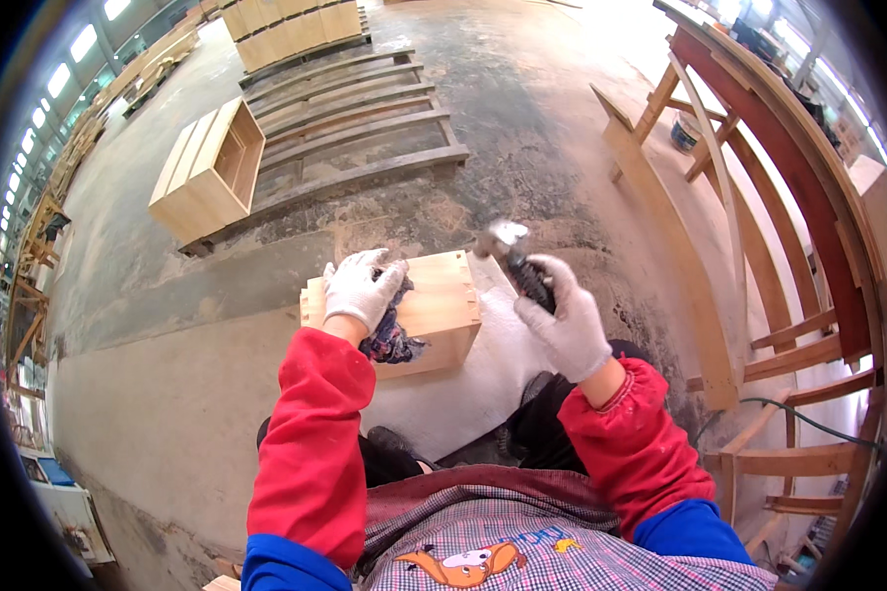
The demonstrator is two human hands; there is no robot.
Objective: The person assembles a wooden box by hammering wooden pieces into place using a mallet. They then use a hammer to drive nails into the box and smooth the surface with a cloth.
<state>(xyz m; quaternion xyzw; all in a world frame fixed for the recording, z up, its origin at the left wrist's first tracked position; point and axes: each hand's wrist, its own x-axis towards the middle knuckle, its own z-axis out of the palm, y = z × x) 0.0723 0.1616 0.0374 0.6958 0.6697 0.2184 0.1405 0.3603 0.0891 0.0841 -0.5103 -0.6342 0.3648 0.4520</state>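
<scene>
A pale wooden box (439, 297) with finger-jointed corners rests on a white sheet in front of me. My left hand (363, 288), in a white glove, lies on its left part with a bunched dark patterned rag (392, 340) pressed under the palm and hanging over the near edge. My right hand (567, 320), gloved too, is wrapped round the dark handle of a hammer (515, 258). The hammer is raised just right of the box's far right corner, its shiny head a little blurred and apart from the wood.
A second wooden box (207, 169) lies on its side at the edge of a slatted pallet (355, 123). Stacked boxes (291, 25) stand beyond. To my right is a wooden bench frame (779, 197) with a leaning plank (680, 266). A white sheet (434, 414) lies beneath the box.
</scene>
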